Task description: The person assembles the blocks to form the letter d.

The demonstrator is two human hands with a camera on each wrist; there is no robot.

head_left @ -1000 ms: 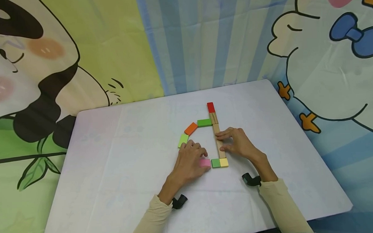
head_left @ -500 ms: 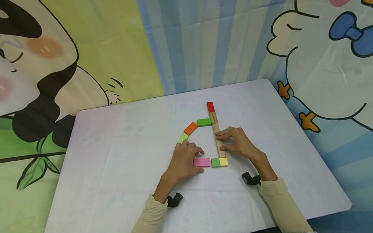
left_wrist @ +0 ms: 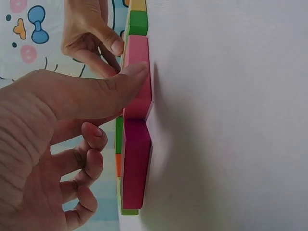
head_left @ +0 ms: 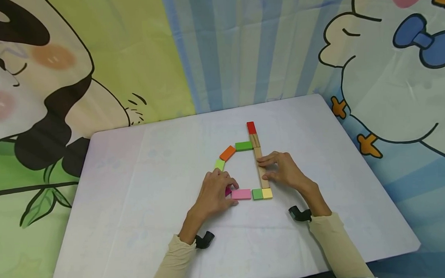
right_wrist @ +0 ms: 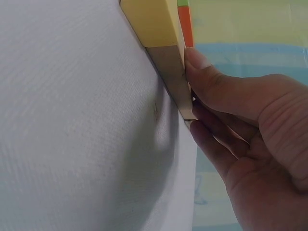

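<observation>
Flat coloured toy blocks form a loop on the white table. My left hand (head_left: pixel 215 192) has thumb and index finger at either side of the pink block (head_left: pixel 243 194), at its left end; its other fingers are curled. Against that block lies a magenta block (left_wrist: pixel 135 166), mostly hidden under my hand in the head view. My right hand (head_left: pixel 286 169) touches the right edge of the plain wooden blocks (head_left: pixel 259 154) with thumb and fingertips. Below these are a green square block (head_left: pixel 257 194) and a yellow block (head_left: pixel 267 193), a small gap from the pink one.
A red block (head_left: pixel 251 127) tops the wooden column. A green block (head_left: pixel 243 146), an orange block (head_left: pixel 228 153) and a lime block (head_left: pixel 219 164) curve down to the left. Patterned cloth (head_left: pixel 241 52) hangs behind the table (head_left: pixel 143 191).
My left hand has slid left along the pink block, showing more of it and a bit of the magenta block. The gap between thumb and index widened, then narrowed. My right hand has stayed put.
</observation>
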